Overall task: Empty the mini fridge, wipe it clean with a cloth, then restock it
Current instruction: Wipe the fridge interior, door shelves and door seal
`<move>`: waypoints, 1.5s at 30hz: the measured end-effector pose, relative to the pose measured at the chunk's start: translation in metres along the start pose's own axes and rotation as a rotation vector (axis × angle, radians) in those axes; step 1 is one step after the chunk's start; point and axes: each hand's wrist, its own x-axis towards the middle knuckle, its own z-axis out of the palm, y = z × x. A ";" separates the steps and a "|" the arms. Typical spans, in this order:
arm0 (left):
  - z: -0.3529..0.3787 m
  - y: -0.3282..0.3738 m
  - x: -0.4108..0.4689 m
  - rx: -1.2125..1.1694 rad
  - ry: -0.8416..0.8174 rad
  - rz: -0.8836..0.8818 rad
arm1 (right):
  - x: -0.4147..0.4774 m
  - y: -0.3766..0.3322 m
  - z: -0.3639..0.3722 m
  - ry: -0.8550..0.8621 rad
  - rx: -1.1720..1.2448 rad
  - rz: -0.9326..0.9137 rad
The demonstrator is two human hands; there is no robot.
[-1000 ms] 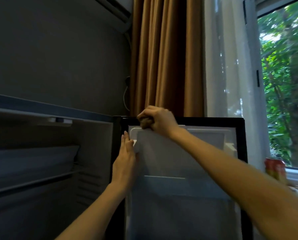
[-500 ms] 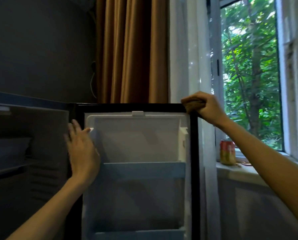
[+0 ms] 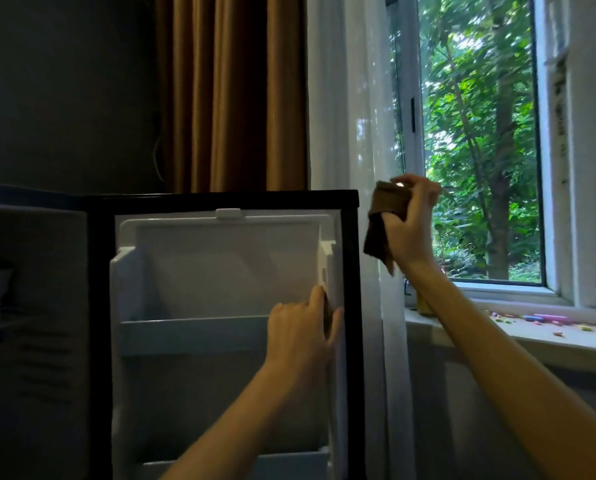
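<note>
Mini fridge door (image 3: 227,271): in the head view it stands open and upright, facing the camera. Its white inner liner is framed in black and fills the lower middle of the picture.
Mini fridge cabinet (image 3: 29,306): it sits to the left of the door and is too dark to show what, if anything, is on its shelves.
Door shelf (image 3: 192,336): it runs across the liner at about the height of the left hand.
Left hand (image 3: 303,334): it grips the raised ridge on the liner's right side, thumb pointing up and fingers curled round the edge, apparently steadying the door.
Right hand (image 3: 410,230): it is raised in the air and clamped on the cloth, outside the door's frame.
Cloth (image 3: 381,220): brown and bunched, one end hangs below the fist. It is just beside the door's top right corner and seems to be clear of it.
Hands together or apart: they are apart, the left low on the door and the right higher and further right.
Deciding relation: the door lies to the left of the cloth, with its long axis vertical. The right hand is nearer the free edge, so a wipe would probably travel leftward or down that edge.
Stage, as a judgement: this is the wiping step, and restocking has not yet begun.
Windowsill (image 3: 532,337): it is to the right, scattered with small coloured bits (image 3: 546,318).
Curtains: a brown curtain (image 3: 234,98) hangs behind the door, and a sheer curtain (image 3: 352,133) beside it.
</note>
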 end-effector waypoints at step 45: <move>-0.013 -0.009 -0.026 -0.184 0.131 0.103 | -0.311 0.027 -0.017 0.163 -0.049 0.413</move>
